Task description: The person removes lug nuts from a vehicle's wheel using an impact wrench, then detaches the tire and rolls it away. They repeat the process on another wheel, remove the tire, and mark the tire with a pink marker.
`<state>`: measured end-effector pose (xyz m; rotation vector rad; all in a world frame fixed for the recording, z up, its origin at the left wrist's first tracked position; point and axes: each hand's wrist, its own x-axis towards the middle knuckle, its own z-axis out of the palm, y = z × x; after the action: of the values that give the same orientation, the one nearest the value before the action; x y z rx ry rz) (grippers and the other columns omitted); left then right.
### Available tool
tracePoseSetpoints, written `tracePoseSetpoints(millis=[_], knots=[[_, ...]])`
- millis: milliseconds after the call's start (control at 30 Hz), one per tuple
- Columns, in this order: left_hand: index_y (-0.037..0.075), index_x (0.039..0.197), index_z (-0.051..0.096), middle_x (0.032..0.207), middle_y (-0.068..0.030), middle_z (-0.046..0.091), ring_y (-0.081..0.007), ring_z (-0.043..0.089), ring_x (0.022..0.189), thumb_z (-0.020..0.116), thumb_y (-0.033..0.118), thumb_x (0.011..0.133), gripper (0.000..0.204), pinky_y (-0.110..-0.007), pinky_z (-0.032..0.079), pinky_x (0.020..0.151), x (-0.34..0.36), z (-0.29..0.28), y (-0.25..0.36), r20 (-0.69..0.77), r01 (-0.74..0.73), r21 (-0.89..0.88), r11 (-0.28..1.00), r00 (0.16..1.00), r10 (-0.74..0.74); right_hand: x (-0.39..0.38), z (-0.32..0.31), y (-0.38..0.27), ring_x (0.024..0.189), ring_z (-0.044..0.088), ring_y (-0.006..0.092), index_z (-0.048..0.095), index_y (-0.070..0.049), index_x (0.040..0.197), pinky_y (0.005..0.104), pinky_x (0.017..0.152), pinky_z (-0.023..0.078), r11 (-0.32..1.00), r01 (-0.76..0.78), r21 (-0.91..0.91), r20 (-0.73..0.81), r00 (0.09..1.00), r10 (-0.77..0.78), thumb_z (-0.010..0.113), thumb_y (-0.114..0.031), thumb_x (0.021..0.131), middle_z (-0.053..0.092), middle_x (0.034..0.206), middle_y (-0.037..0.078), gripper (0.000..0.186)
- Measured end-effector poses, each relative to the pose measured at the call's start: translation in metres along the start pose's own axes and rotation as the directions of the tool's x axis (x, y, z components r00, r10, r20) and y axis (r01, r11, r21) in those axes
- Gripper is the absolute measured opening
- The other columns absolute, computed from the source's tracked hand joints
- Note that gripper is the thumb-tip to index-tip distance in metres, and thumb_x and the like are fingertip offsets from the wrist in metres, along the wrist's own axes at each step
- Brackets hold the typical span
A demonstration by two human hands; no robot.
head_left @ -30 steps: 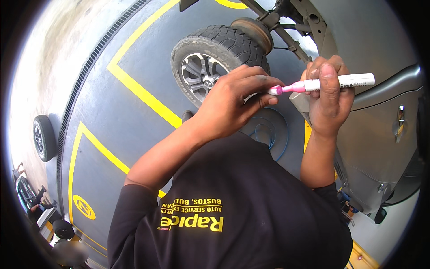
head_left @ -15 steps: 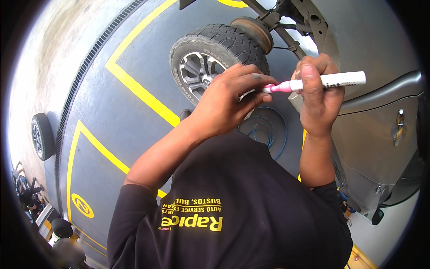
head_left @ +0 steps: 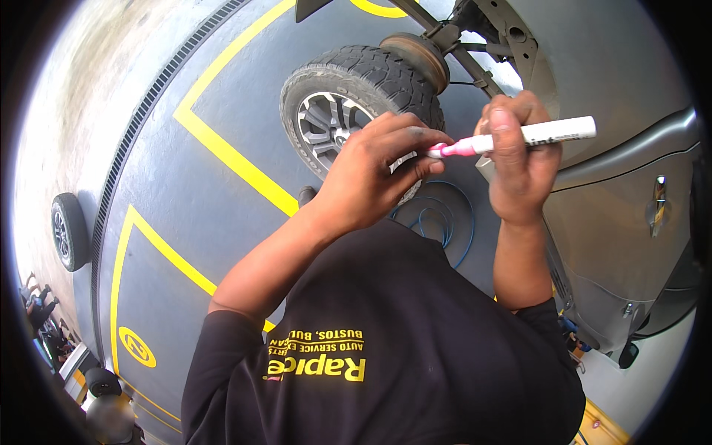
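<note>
My right hand grips a white paint marker with a pink front end, held nearly level and pointing left. Between the thumb and fingers of my left hand is a small whitish piece with pink on it; whether it is the marker's cap or another part I cannot tell. The marker's pink tip meets this piece. Beyond my left hand a wheel with a chunky tyre stands on the floor, partly hidden by the hand. A rusty brake drum shows right behind that wheel.
A raised vehicle's grey body fills the right side, with its frame at the top. A coiled blue hose lies on the floor. Another wheel is at far left, past a drain grate. Yellow lines mark the floor.
Both hands and the marker have shifted slightly left together. The marker's tip stays against the small piece, and the grips look the same.
</note>
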<state>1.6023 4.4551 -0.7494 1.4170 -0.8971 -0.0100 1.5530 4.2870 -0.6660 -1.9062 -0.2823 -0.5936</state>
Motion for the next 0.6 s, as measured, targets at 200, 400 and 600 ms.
tracePoseSetpoints(millis=[200, 400, 600], knots=[[0.001, 0.110, 0.069, 0.095, -0.0100, 0.067, -0.0234, 0.066, 0.089, 0.076, 0.011, 0.085, 0.028, -0.034, 0.051, 0.079, 0.001, 0.004, -0.002, 0.004, -0.004, 0.003, 1.000, 1.000, 0.004, -0.002, -0.009, 0.007, 0.063, 0.042, 0.0054, 0.055, -0.003, 0.082, 0.0237, 0.057, 0.035, 0.992, 0.034, -0.120, 0.061, 0.998, -0.026, 0.063, -0.011, 0.096, 0.050, 0.072, -0.002, 0.019], [0.001, 0.109, 0.070, 0.095, -0.0096, 0.068, -0.0219, 0.065, 0.089, 0.076, 0.010, 0.085, 0.027, -0.033, 0.051, 0.079, 0.007, 0.006, 0.004, 0.029, -0.019, -0.033, 0.999, 0.999, 0.020, -0.004, -0.025, 0.000, 0.061, 0.047, 0.0038, 0.059, -0.004, 0.084, 0.0212, 0.055, 0.038, 0.993, 0.001, 0.116, -0.068, 0.998, 0.006, 0.062, -0.018, 0.098, 0.058, 0.077, 0.001, 0.020], [0.000, 0.108, 0.070, 0.094, -0.0090, 0.068, -0.0203, 0.065, 0.088, 0.076, 0.010, 0.084, 0.026, -0.033, 0.051, 0.079, 0.020, 0.010, 0.005, 0.050, -0.012, -0.030, 0.999, 0.999, 0.014, 0.000, -0.024, -0.001, 0.061, 0.041, 0.0071, 0.050, -0.006, 0.081, 0.0239, 0.054, 0.033, 0.985, 0.093, -0.149, -0.021, 0.995, -0.097, 0.059, -0.013, 0.098, 0.048, 0.071, 0.002, 0.020]])
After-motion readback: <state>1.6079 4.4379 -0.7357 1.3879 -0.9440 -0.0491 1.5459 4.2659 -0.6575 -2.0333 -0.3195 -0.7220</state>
